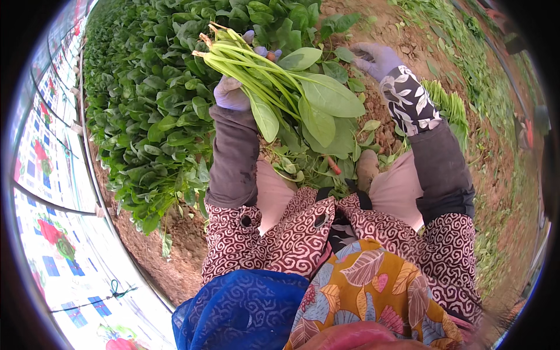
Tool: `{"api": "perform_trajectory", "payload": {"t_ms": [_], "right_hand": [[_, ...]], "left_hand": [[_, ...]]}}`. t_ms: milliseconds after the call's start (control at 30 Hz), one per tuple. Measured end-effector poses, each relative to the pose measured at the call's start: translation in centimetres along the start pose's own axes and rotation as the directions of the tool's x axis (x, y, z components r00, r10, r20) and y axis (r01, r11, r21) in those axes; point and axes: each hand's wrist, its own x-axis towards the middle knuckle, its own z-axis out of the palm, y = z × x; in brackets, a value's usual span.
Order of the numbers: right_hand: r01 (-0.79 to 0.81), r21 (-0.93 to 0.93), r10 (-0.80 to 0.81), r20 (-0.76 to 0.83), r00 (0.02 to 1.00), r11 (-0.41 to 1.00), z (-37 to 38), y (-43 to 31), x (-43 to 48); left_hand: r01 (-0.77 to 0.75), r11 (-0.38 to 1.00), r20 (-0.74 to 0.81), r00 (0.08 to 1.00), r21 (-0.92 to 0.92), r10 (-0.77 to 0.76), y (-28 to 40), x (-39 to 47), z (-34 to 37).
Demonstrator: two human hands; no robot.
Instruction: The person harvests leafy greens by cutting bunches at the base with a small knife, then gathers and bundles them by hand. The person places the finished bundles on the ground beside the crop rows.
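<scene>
A bunch of cut spinach, with pale root ends toward the upper left and broad leaves toward the lower right, rests in my left hand. That gloved hand is closed around the stems, its fingertips showing beyond them. My right hand, in a pale purple glove, is off to the right over bare soil, fingers slightly curled and apart, touching or close to a few low spinach leaves. No held thing shows in it. Below the bunch, between my knees, a small reddish-orange handle lies among loose leaves.
Dense growing spinach fills the left side. Another bunch of cut spinach lies on the soil beyond my right forearm. Scattered leaves cover the ground at right. A printed plastic sheet wall with a pipe along its base curves down the left.
</scene>
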Motion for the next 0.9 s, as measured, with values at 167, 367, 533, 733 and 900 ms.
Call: {"api": "perform_trajectory", "payload": {"t_ms": [167, 367, 533, 733, 900], "right_hand": [[0.141, 0.467, -0.145, -0.027, 0.989, 0.873, 2.9, -5.4, 0.1], [-0.068, 0.641, -0.039, 0.152, 0.988, 0.764, 3.8, -6.7, 0.9], [-0.111, 0.749, 0.026, 0.125, 0.992, 0.653, 2.7, -5.5, 1.4], [-0.133, 0.67, 0.125, 0.06, 0.99, 0.731, 3.3, -4.3, 1.4], [-0.02, 0.35, 0.108, -0.235, 0.966, 0.937, 2.9, -5.0, 1.4]], "left_hand": [[0.069, 0.998, 0.088, 0.994, 0.0, -0.069, -0.7, 0.0, -0.3], [0.118, 0.989, 0.144, 0.981, 0.091, -0.131, -0.1, -0.4, -1.2], [0.147, 0.982, 0.145, 0.976, 0.117, -0.164, 0.0, -0.8, -2.2], [0.186, 0.961, 0.076, 0.976, 0.206, -0.205, -0.3, -0.6, -1.6], [0.195, 0.922, -0.048, 0.981, 0.333, -0.19, -0.6, -0.3, 0.2]]}}
